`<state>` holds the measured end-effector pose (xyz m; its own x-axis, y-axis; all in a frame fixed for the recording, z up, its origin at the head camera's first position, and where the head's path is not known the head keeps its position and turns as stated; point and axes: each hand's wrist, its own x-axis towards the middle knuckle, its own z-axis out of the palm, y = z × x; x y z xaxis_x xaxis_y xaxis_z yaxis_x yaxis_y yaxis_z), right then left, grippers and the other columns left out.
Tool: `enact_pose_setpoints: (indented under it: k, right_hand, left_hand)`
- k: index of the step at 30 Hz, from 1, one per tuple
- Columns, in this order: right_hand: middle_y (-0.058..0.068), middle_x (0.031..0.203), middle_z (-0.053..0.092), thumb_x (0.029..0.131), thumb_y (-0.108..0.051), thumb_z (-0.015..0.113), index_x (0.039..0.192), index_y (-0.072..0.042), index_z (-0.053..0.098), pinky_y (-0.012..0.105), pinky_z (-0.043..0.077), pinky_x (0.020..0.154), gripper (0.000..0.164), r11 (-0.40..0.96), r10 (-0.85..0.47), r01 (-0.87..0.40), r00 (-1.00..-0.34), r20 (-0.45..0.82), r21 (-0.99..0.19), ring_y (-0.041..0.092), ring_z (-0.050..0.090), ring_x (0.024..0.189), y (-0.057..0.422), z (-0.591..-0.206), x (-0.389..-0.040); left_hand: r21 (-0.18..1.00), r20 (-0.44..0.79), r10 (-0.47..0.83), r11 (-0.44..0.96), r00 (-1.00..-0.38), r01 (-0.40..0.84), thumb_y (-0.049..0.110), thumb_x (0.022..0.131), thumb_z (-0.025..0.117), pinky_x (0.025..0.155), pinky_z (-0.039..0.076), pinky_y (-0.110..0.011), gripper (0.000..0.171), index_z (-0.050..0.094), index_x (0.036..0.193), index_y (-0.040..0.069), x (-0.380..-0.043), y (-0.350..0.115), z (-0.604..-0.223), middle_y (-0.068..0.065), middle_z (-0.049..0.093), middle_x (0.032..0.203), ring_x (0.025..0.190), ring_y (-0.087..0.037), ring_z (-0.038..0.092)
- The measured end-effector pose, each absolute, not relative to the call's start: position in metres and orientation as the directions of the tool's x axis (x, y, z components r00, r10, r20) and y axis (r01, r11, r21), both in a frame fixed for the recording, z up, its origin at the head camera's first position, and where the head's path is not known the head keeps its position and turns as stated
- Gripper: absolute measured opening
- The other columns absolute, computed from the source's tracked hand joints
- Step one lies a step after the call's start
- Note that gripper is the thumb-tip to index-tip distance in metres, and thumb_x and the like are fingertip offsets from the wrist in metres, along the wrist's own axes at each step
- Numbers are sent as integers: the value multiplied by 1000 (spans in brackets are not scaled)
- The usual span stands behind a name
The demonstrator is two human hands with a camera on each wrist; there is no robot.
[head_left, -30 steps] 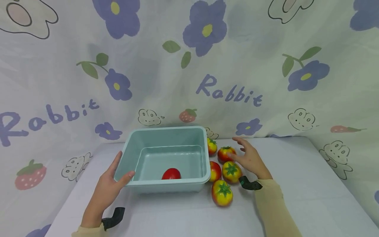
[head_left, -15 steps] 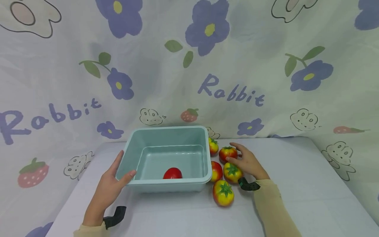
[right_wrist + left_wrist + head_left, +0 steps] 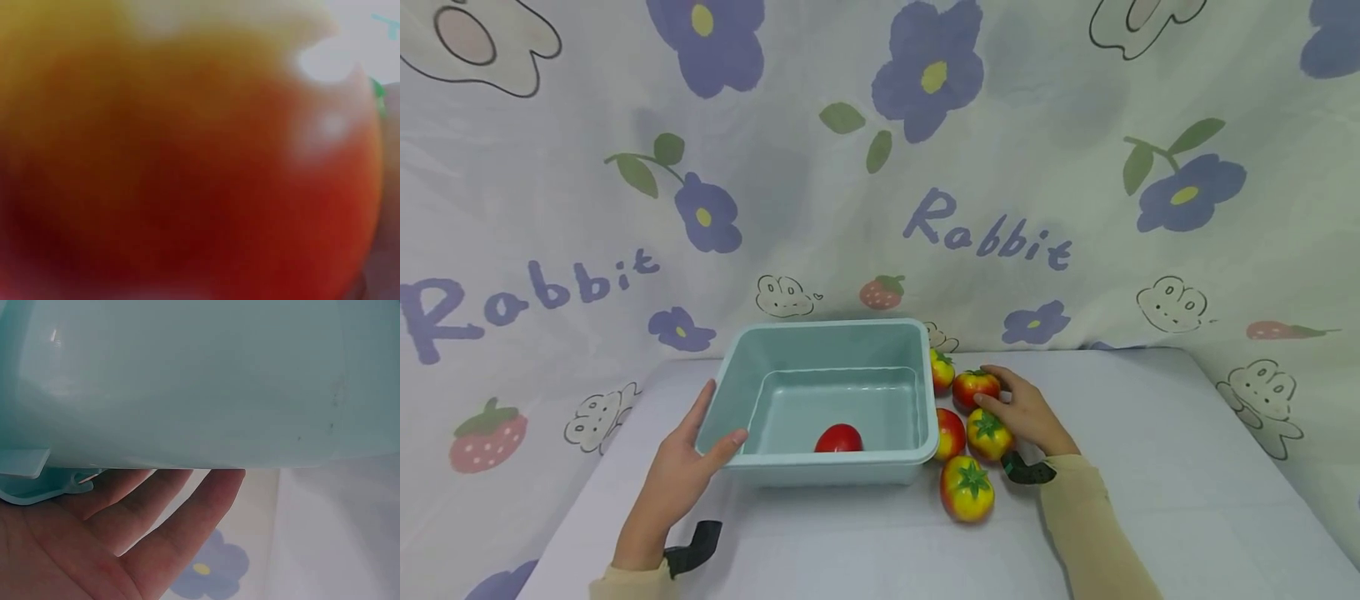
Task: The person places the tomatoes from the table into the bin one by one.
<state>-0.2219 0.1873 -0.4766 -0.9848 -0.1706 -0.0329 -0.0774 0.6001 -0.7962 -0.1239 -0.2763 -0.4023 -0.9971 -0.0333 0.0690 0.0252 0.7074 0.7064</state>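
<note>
My left hand (image 3: 673,479) grips the left end of a pale blue-green plastic bin (image 3: 820,460), its thumb over the near rim. In the left wrist view, the fingers (image 3: 194,519) press the bin's outer wall (image 3: 187,387). One red tomato (image 3: 839,438) lies inside the bin, partly hidden by the front rim. To the bin's right, my right hand (image 3: 1030,412) holds a red-and-yellow tomato (image 3: 973,389) between thumb and fingers, at the back of a cluster. A blurred tomato (image 3: 219,162) fills most of the right wrist view.
Beside the bin lie more red-and-yellow tomatoes with green star-shaped tops: one at the back (image 3: 942,371), one against the bin wall (image 3: 951,433), one below my right hand (image 3: 988,433) and one in front (image 3: 967,490). A patterned cloth (image 3: 820,208) hangs behind the white table (image 3: 1187,467).
My right hand has lowered its fingers from above and beside the back tomato and closed them on it. The left hand keeps its hold on the bin. The head view has shifted slightly.
</note>
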Motion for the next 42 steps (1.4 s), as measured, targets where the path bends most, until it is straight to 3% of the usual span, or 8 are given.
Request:
enact_pose_setpoints:
  k: [12, 26, 33, 42]
  right_hand:
    - [18, 144, 53, 97, -53, 61, 148, -12, 46, 60, 44, 103, 68, 593, -161, -78, -987, -23, -802, 41, 53, 125, 188, -480, -224]
    - [18, 143, 54, 97, -46, 65, 146, -11, 48, 56, 50, 98, 63, 573, -150, -117, -988, 36, -811, 42, 58, 120, 186, -471, -220]
    - [19, 141, 55, 96, -46, 66, 146, -8, 48, 53, 49, 102, 65, 563, -128, -122, -990, 60, -817, 38, 55, 125, 184, -466, -218]
    - [18, 139, 57, 96, -42, 69, 144, -6, 50, 51, 51, 100, 63, 563, -117, -195, -981, 156, -803, 36, 54, 125, 182, -453, -215]
  left_hand:
    - [710, 67, -40, 704, -997, 20, 40, 97, 65, 102, 29, -77, 91, 7, 163, 17, -124, -275, -401, -27, 22, 161, 142, -56, 26]
    - [705, 75, -38, 709, -996, 26, 41, 97, 65, 101, 30, -77, 91, 7, 163, 18, -124, -276, -403, -26, 23, 161, 142, -57, 26]
    - [700, 66, -42, 713, -997, 17, 42, 97, 65, 100, 30, -77, 92, 6, 163, 19, -123, -277, -404, -26, 22, 161, 142, -57, 26]
    - [703, 72, -39, 711, -997, 23, 40, 97, 65, 101, 30, -77, 91, 7, 163, 17, -124, -276, -404, -26, 22, 162, 142, -57, 26]
